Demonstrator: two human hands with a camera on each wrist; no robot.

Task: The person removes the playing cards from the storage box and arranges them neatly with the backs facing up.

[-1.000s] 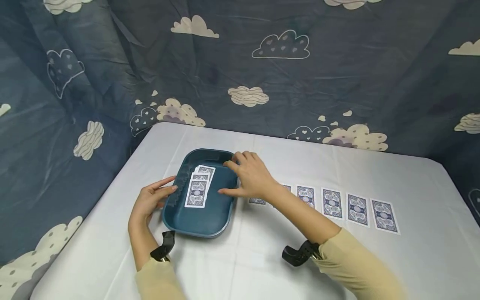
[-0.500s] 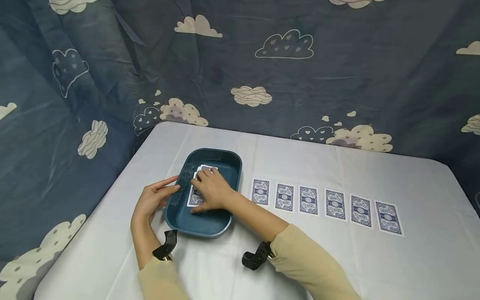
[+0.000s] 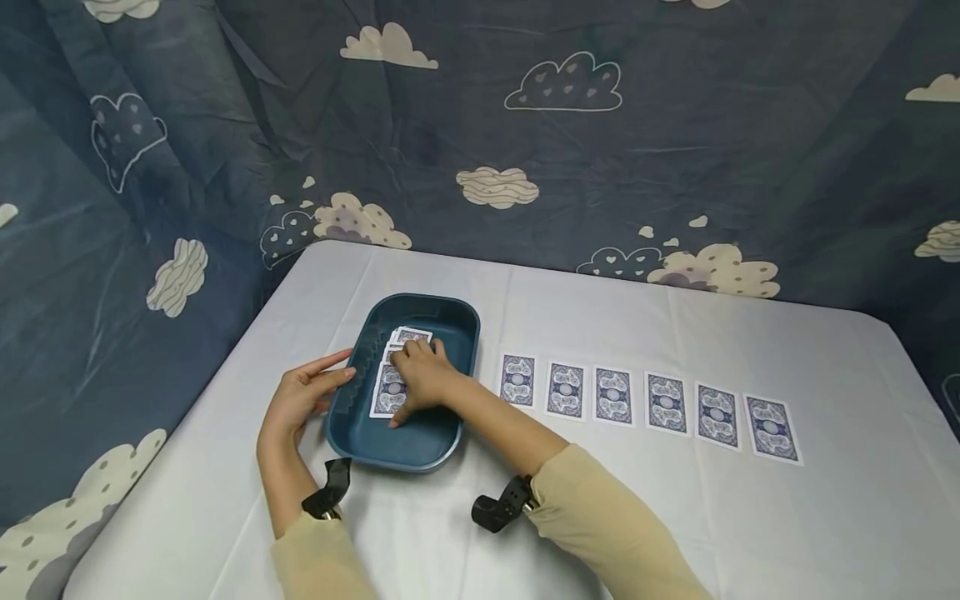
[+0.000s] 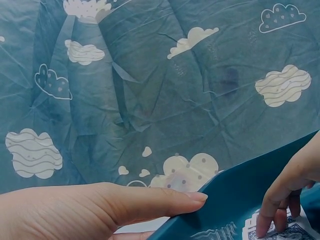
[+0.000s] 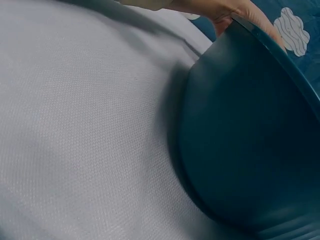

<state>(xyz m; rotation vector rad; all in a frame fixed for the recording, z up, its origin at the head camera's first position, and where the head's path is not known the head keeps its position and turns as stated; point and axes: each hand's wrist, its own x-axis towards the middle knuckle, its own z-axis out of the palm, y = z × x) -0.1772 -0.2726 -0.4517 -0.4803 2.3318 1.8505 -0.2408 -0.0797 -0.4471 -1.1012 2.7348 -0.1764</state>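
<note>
In the head view, several playing cards [image 3: 388, 392] lie face down and overlapping in a blue tray [image 3: 431, 446]. My left hand [image 3: 296, 404] holds the tray's left wall, its thumb over the rim in the left wrist view. Inside the tray, my right hand [image 3: 426, 379] rests with bent fingers on the cards' right side. One fingertip touches a card in the left wrist view, and no card is lifted. The palm hides part of the pile. The right wrist view shows the tray's outer side [image 5: 240, 130] and my left hand [image 5: 240, 12] at its rim, not my right hand.
A row of face-down playing cards [image 3: 613, 396], spaced apart, runs rightward from the tray on the white tablecloth [image 3: 600, 508]. Behind the table hangs a dark blue cloth [image 3: 450, 125] with cloud prints. A black strap [image 3: 502, 504] sits on my right wrist.
My right hand has moved left from the tray's right rim down onto the cards inside, then shifted only slightly. My left hand keeps its place on the tray. The row of cards is unchanged.
</note>
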